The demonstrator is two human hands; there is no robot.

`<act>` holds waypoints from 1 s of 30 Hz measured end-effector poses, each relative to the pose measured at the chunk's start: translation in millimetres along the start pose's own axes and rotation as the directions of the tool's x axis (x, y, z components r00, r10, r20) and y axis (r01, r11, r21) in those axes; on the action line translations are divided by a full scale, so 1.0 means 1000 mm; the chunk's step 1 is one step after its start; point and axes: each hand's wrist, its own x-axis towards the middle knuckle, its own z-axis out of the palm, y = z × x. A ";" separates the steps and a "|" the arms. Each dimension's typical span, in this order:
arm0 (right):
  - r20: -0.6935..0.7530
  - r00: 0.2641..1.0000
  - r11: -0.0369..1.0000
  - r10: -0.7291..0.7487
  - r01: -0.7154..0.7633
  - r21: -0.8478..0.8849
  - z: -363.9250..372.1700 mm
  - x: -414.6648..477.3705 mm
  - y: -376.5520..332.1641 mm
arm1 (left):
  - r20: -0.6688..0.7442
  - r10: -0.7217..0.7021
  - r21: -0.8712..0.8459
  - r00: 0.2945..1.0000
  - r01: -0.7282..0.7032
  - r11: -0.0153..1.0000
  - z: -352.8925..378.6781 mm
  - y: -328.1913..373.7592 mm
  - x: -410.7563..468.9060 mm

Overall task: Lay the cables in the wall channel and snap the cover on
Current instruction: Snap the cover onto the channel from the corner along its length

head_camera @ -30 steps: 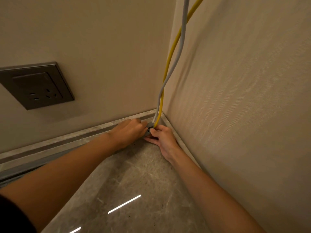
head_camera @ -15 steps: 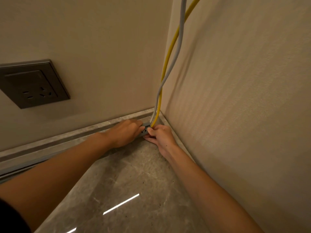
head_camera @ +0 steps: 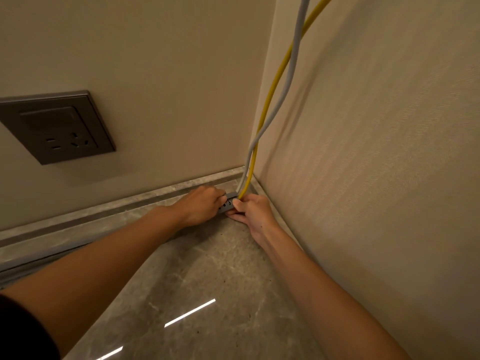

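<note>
Dim, warm light; bright glare streaks on the glossy floor [head_camera: 207, 294] below the arms; wide-angle bending at edges.

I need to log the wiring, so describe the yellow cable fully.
The yellow cable is a round, smooth, plastic-looking cord. It drops from the frame's top along the wall corner, crossing the grey cable twice. Its lower end reaches the grey holed piece at the floor, which the left hand and right hand grip.
</note>
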 end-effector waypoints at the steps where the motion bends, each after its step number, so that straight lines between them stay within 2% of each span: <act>1: -0.010 1.000 1.000 0.012 -0.012 -0.002 0.001 -0.001 0.000 | 0.014 -0.015 0.010 1.000 0.015 1.000 -0.001 0.001 0.001; 6: -0.018 0.999 0.998 0.031 -0.031 0.046 0.001 -0.001 -0.001 | 0.017 -0.019 0.035 1.000 0.018 0.999 -0.001 0.001 0.001; 12: -0.027 0.999 0.997 0.020 -0.018 0.075 0.003 0.000 0.000 | -0.088 0.035 0.070 0.996 -0.029 0.997 0.005 -0.002 -0.005; 20: 0.002 0.999 0.998 0.036 -0.036 -0.059 0.002 0.001 -0.005 | -0.127 0.138 0.258 0.982 -0.102 0.961 0.011 0.001 -0.011; 26: 0.004 0.999 0.996 0.043 -0.042 -0.081 0.001 0.002 -0.004 | -0.050 0.118 0.230 0.992 -0.103 0.968 0.012 -0.009 -0.030; 30: -0.016 0.999 0.996 0.036 -0.037 -0.076 0.004 0.003 -0.004 | -0.087 0.125 0.190 0.988 -0.106 0.976 0.011 -0.008 -0.029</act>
